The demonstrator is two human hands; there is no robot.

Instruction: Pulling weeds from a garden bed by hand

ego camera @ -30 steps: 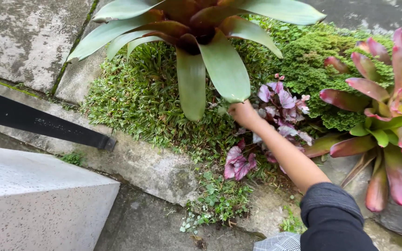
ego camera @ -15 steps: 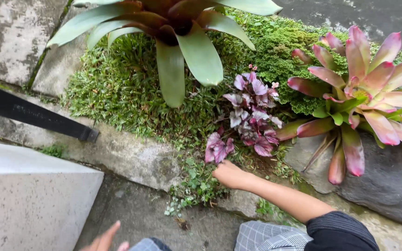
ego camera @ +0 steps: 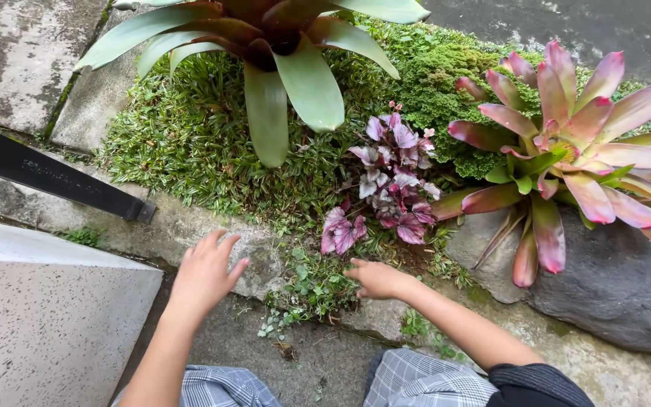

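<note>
Item: small weeds between my hands, just left of my loosely curled, empty right hand; left hand spread, empty, farther off.

The small purple-leaved plant stands between the large green broad-leaved bromeliad behind-left and the pink-tipped bromeliad right, behind the grey concrete curb, with the dark flat rock right.

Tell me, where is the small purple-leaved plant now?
In the head view, the purple-leaved plant grows centre-right, between the large green bromeliad and the pink bromeliad, just above the right hand.
</note>
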